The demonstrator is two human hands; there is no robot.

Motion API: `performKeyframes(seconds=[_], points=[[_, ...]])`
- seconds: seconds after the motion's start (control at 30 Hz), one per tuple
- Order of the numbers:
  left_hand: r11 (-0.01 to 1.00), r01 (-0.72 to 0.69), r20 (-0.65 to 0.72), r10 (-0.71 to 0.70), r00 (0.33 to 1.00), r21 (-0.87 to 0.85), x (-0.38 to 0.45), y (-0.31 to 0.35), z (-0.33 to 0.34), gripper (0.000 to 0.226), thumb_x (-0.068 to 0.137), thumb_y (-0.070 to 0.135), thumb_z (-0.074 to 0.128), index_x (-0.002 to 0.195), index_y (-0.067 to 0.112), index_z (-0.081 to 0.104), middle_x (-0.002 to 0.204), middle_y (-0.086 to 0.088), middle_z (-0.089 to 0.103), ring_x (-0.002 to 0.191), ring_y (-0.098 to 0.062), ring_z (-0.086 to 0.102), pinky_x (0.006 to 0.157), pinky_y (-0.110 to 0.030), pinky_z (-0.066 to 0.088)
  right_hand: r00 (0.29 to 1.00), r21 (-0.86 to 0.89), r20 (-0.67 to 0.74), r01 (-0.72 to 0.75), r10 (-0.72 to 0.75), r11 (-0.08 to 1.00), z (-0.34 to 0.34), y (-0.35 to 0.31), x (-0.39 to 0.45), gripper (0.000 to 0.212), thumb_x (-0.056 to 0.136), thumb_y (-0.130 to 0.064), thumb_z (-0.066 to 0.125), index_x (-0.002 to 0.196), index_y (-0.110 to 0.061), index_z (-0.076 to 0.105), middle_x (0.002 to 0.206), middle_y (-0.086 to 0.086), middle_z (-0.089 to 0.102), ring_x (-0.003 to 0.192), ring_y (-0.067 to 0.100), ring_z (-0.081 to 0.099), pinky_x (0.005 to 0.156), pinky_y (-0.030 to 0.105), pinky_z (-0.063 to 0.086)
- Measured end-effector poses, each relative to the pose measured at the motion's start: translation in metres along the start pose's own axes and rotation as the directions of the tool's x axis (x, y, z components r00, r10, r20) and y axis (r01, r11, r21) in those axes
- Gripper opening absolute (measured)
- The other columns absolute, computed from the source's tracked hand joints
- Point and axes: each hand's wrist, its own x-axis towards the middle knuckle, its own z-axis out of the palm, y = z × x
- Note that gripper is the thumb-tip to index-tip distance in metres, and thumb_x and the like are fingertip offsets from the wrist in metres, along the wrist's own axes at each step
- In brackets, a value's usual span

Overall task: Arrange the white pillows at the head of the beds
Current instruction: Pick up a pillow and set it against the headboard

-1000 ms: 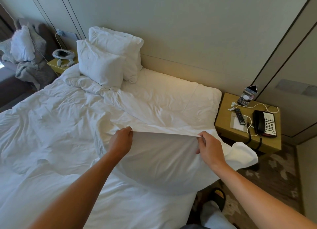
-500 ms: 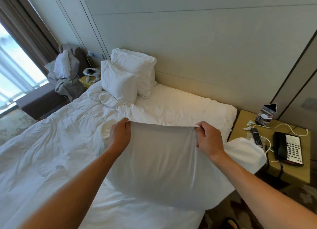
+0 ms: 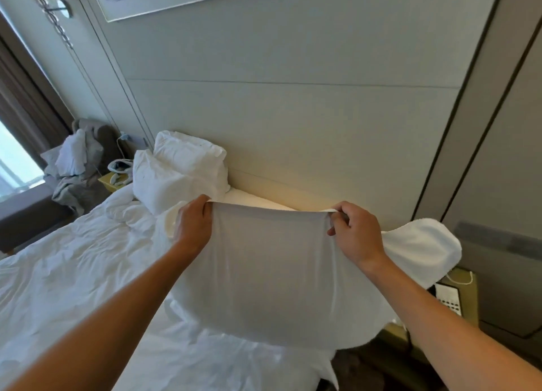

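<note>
I hold a white pillow [image 3: 272, 276] up in front of me over the right side of the bed [image 3: 73, 273]. My left hand [image 3: 193, 225] grips the pillowcase's top edge on the left and my right hand [image 3: 356, 234] grips it on the right. The case is pulled taut between them and the pillow's bulk hangs below. One end of the pillow [image 3: 422, 250] sticks out to the right. Two other white pillows [image 3: 181, 173] lean against the headboard wall [image 3: 293, 141] at the far left of the bed's head.
A nightstand [image 3: 466, 299] with a telephone [image 3: 447, 298] stands at the right, partly hidden by the held pillow. Another nightstand [image 3: 113, 181] sits beyond the far pillows. An armchair heaped with clothes [image 3: 77, 168] is by the window. A rumpled white duvet covers the bed.
Both hands have raised the pillow higher, off the bed and toward the headboard. My view has tilted upward, so more wall and less bed and nightstand show.
</note>
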Motion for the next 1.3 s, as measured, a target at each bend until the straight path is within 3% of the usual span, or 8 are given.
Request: performKeyframes(seconds=[0.17,0.4,0.5,0.57,0.8,1.03,1.2,1.3], points=[[0.998,-0.057,0.012,0.057,0.998,-0.004,0.023,0.042,0.056,0.029,0.106,0.019,0.045,0.083,0.019,0.062,0.075,0.001,0.062,0.071,-0.017,0.058,0.068,-0.029,0.041,0.999,-0.001,-0.012,-0.051,0.051,0.999,-0.038,0.039,0.03,0.021,0.103,-0.015,0.058,0.085,-0.017,0.069,0.073,-0.005,0.073,0.067,0.004,0.074,0.074,0.033,0.056],[0.994,-0.104,0.071,0.103,0.992,0.013,0.064,0.077,0.121,0.027,0.104,0.023,0.047,0.082,0.027,0.061,0.07,0.01,0.062,0.061,0.0,0.05,0.055,-0.015,0.03,0.99,-0.005,-0.082,-0.119,0.118,0.993,-0.062,0.086,0.074,0.025,0.103,-0.014,0.056,0.08,-0.016,0.064,0.073,-0.001,0.072,0.069,0.006,0.075,0.072,0.034,0.054],[0.996,-0.084,0.127,0.082,0.988,0.016,0.09,0.083,0.152,0.032,0.104,0.026,0.044,0.073,0.026,0.053,0.067,0.005,0.064,0.06,-0.005,0.054,0.049,-0.021,0.033,0.984,-0.028,-0.093,-0.154,0.151,0.988,-0.062,0.101,0.1,0.023,0.103,-0.015,0.056,0.082,-0.014,0.065,0.072,-0.002,0.074,0.074,0.013,0.074,0.072,0.035,0.055],[0.997,-0.082,0.165,0.08,0.983,0.004,0.113,0.085,0.172,0.031,0.104,0.026,0.043,0.077,0.023,0.057,0.067,0.002,0.063,0.061,-0.012,0.057,0.048,-0.023,0.036,0.98,-0.031,-0.098,-0.175,0.171,0.984,-0.058,0.112,0.123,0.023,0.103,-0.015,0.056,0.083,-0.014,0.066,0.072,-0.002,0.074,0.072,0.008,0.072,0.071,0.033,0.054],[0.995,-0.092,0.281,0.097,0.955,-0.031,0.214,0.069,0.229,0.031,0.105,0.021,0.043,0.081,0.012,0.06,0.068,-0.005,0.064,0.065,-0.026,0.062,0.066,-0.047,0.058,0.963,-0.062,-0.111,-0.254,0.246,0.965,-0.017,0.131,0.218,0.029,0.103,-0.02,0.056,0.074,-0.017,0.061,0.066,0.002,0.071,0.062,-0.004,0.07,0.061,0.029,0.047],[0.993,-0.116,0.261,0.114,0.958,-0.01,0.308,0.033,0.249,0.029,0.104,0.021,0.042,0.085,0.018,0.063,0.072,0.0,0.065,0.07,-0.024,0.061,0.065,-0.041,0.054,0.958,-0.084,-0.087,-0.279,0.272,0.957,0.043,0.119,0.297,0.03,0.1,-0.018,0.056,0.07,-0.018,0.061,0.06,0.0,0.071,0.06,-0.004,0.068,0.057,0.026,0.039],[0.989,-0.143,0.206,0.132,0.97,0.037,0.347,-0.009,0.254,0.028,0.103,0.023,0.044,0.084,0.024,0.064,0.075,0.009,0.059,0.071,-0.017,0.056,0.062,-0.03,0.039,0.949,-0.083,-0.019,-0.314,0.313,0.946,0.093,0.118,0.322,0.029,0.102,-0.02,0.058,0.074,-0.011,0.063,0.063,0.007,0.072,0.056,-0.005,0.068,0.055,0.026,0.039],[0.995,-0.072,0.293,0.048,0.955,0.069,0.357,-0.04,0.262,0.029,0.105,0.027,0.042,0.09,0.028,0.067,0.08,0.009,0.063,0.08,-0.019,0.062,0.065,-0.03,0.041,0.932,-0.07,0.032,-0.359,0.362,0.931,0.132,0.127,0.324,0.031,0.104,-0.021,0.059,0.074,-0.013,0.065,0.063,0.005,0.071,0.057,-0.003,0.071,0.058,0.027,0.043]])
